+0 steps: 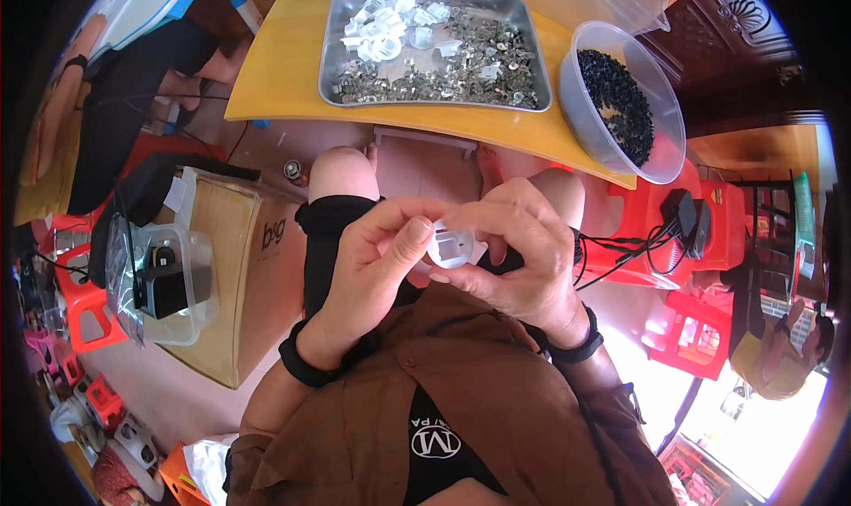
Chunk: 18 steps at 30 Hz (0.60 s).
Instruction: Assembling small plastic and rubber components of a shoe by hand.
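Observation:
Between my two hands, above my lap, is a small round white translucent plastic part (451,246) with a squarish opening in its face. My left hand (379,259) pinches its left side with thumb and fingers. From the right, my right hand (523,249) grips the same part, thumb below and fingers curled over the top. Beyond my knees a metal tray (434,105) lies on the yellow table. White plastic parts (384,29) are heaped in its left half, and many small metal pieces (496,62) spread over the rest.
A clear tub (581,107) of small black pieces (618,98) sits on the yellow table's (275,71) right end. To my left, a plastic box (191,320) rests on a cardboard box (244,284). Red stools (700,329) and black cables (620,253) are at right. Other people are nearby.

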Available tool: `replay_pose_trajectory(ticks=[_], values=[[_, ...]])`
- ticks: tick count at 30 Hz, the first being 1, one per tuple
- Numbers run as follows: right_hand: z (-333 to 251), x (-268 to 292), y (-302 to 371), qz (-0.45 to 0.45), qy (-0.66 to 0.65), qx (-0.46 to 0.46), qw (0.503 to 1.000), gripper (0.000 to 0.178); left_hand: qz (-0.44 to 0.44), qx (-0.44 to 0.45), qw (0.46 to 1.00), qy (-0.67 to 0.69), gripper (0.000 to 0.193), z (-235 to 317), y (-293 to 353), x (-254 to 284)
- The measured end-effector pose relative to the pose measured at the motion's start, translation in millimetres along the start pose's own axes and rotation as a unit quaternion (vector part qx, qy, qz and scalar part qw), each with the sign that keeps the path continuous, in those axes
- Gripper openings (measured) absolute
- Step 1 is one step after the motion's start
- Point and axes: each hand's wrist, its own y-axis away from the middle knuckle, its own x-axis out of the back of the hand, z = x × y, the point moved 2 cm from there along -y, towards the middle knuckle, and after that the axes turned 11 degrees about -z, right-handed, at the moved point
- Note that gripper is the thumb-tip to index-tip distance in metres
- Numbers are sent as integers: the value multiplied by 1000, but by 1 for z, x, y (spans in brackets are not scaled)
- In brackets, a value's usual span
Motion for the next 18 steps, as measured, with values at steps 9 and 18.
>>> replay_pose_trajectory(ticks=[9, 18], values=[[-3, -1, -4, -4, 14, 31, 999, 30, -17, -52, 998, 0, 34, 2, -1, 3], [59, 46, -74, -17, 188, -47, 981, 16, 87, -80, 992, 34, 27, 1, 2, 11]])
